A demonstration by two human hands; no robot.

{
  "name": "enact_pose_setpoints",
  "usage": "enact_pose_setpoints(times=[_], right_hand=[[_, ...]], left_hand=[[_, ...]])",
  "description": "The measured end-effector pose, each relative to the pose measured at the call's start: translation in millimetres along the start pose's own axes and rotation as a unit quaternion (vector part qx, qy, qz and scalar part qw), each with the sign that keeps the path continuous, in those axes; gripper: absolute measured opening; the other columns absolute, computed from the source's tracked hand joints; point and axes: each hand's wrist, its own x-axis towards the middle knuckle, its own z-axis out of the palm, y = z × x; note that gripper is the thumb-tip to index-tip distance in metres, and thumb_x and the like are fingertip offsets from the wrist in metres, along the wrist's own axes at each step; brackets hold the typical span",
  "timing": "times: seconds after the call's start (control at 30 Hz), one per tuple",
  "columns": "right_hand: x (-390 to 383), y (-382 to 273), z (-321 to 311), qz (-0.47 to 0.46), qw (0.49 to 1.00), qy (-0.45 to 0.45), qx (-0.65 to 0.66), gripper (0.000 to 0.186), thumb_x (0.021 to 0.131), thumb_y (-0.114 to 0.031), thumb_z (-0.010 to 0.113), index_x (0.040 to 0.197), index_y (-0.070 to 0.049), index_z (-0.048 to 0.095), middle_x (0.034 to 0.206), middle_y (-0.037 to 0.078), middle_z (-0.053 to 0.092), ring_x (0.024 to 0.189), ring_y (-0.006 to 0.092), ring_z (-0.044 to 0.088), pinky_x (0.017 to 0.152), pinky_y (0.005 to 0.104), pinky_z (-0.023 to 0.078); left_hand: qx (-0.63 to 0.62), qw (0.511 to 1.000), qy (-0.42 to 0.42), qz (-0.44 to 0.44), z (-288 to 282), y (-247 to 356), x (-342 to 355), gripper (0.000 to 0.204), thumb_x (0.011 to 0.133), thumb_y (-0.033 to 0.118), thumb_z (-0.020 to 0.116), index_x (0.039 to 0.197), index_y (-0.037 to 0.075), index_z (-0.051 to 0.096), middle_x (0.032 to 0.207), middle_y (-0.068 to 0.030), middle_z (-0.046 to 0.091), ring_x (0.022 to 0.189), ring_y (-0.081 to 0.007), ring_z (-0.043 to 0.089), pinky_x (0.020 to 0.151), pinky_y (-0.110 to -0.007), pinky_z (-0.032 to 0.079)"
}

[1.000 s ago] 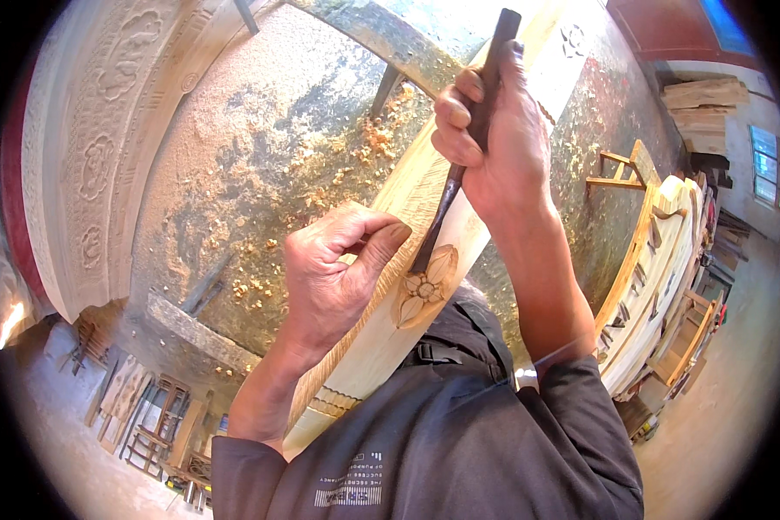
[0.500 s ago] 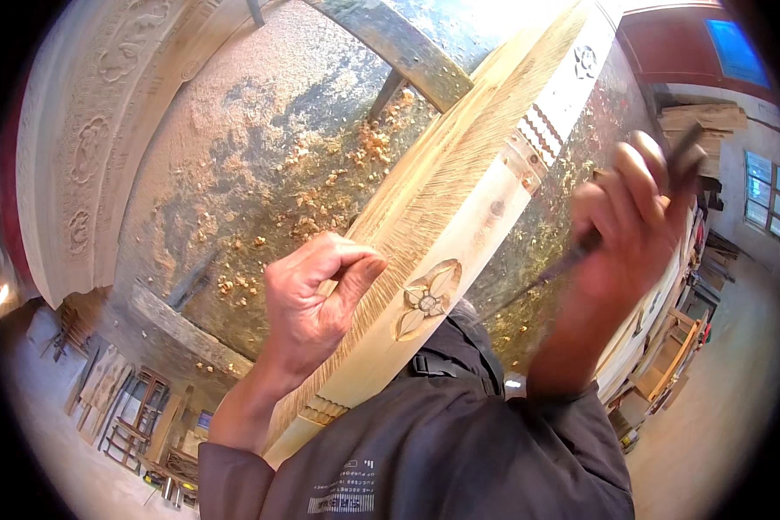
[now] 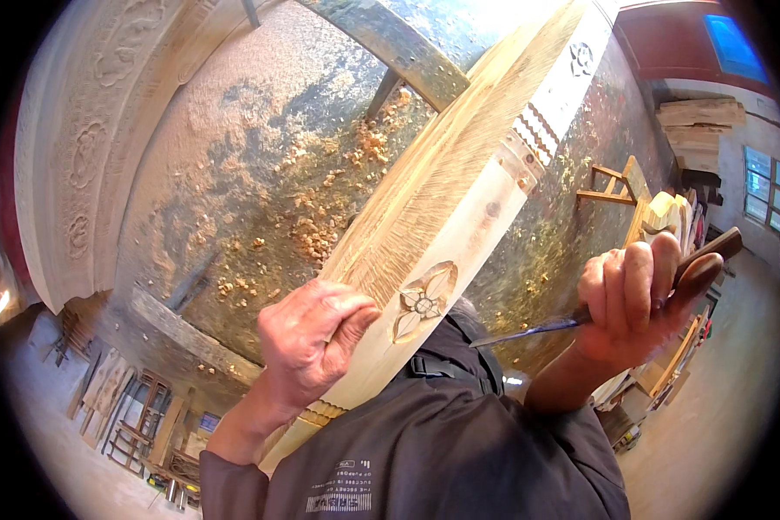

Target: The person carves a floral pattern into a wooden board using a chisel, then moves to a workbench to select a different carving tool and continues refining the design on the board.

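A long pale wooden beam (image 3: 481, 230) runs diagonally from the upper right down to my body. On its side face is a carved flower (image 3: 423, 304) with petals and a round centre. My left hand (image 3: 313, 340) is closed, fingers curled and thumb pressed against them, over the beam's upper surface left of the flower. Whatever it may pinch is hidden. In my closed right hand (image 3: 633, 299), right of the beam, is a carving chisel (image 3: 535, 330). Its narrow dark blade points left, below the flower, apart from the wood; the brown handle sticks out up and right.
Wood shavings (image 3: 316, 234) are scattered on the floor beyond the beam. A trestle bar (image 3: 398, 52) meets the beam at the top, and another bar (image 3: 195, 334) lies lower left. A large carved panel (image 3: 78, 156) stands far left. A small wooden stool (image 3: 620, 184) is at the right.
My left hand has come down onto the beam. My right hand has moved lower and slightly right, and the chisel now lies flatter, with its blade pointing left.
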Motion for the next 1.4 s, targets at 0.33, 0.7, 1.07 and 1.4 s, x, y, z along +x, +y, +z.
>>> enact_pose_setpoints(times=[0.33,0.7,1.07,1.4], right_hand=[[-14,14,20,-0.055,0.998,-0.013,-0.019,0.071,0.107,-0.07,0.045,0.061,-0.017,0.038,0.051,0.004,0.053,0.033,0.0097,0.036,0.034,0.0273,0.025],[-39,31,42,-0.095,0.994,-0.041,-0.023,0.071,0.105,-0.065,0.058,0.06,-0.012,0.042,0.052,0.011,0.059,0.031,0.015,0.043,0.032,0.0271,0.035],[-51,45,58,-0.016,0.977,-0.199,-0.068,0.076,0.107,-0.064,0.052,0.06,-0.005,0.047,0.06,0.014,0.064,0.042,0.0198,0.055,0.04,0.0294,0.044],[-52,44,45,-0.01,0.98,-0.189,-0.064,0.076,0.108,-0.063,0.051,0.061,-0.004,0.049,0.061,0.016,0.065,0.042,0.0214,0.055,0.043,0.0313,0.047]], left_hand=[[0.097,0.988,-0.052,0.105,-1,20,-18,0.029,0.078,0.02,0.093,0.096,0.008,0.074,0.088,-0.0054,0.069,0.078,-0.0248,0.072,0.064,-0.035,0.059],[0.1,0.96,-0.055,0.256,-3,38,-35,0.043,0.083,0.025,0.093,0.115,0.005,0.073,0.087,0.0011,0.067,0.067,-0.011,0.065,0.053,-0.024,0.046],[0.102,0.952,-0.095,0.272,6,35,-30,0.047,0.077,0.009,0.073,0.123,-0.002,0.074,0.072,0.0021,0.057,0.054,-0.0094,0.05,0.049,-0.027,0.035],[0.099,0.953,-0.092,0.271,15,31,-25,0.035,0.087,0.01,0.069,0.118,-0.004,0.074,0.069,0.0025,0.052,0.055,-0.0078,0.049,0.049,-0.025,0.036]])
